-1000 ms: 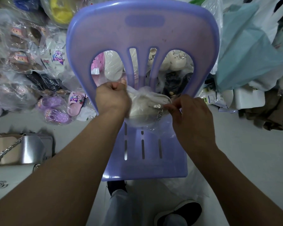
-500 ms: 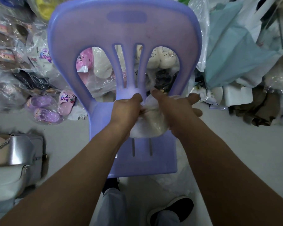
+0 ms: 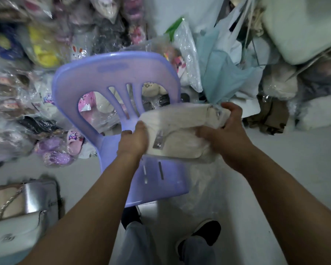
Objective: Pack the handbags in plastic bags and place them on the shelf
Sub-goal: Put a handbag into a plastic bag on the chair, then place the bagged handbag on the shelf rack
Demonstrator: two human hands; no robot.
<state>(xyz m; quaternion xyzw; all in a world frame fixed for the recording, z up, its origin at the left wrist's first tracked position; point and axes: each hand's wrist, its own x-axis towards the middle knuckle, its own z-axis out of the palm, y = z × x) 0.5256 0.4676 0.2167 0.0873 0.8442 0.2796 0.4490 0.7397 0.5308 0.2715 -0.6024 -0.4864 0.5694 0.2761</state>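
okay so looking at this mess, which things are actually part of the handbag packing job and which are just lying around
Part of the job:
cream handbag in its clear plastic bag, held by left hand and right hand
silver and white handbags on the floor, not yet bagged

Just lying about:
purple plastic chair
bagged purple slippers
teal bag

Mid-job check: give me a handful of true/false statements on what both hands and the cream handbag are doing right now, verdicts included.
1. Both hands grip the cream handbag in clear plastic. True.
2. The handbag rests flat on the purple plastic chair. False: it is held above the seat.
3. The left hand holds the bag's left end, the right hand its right end. True.
4. The silver handbag with chain strap lies on the chair. False: it lies on the floor, left.
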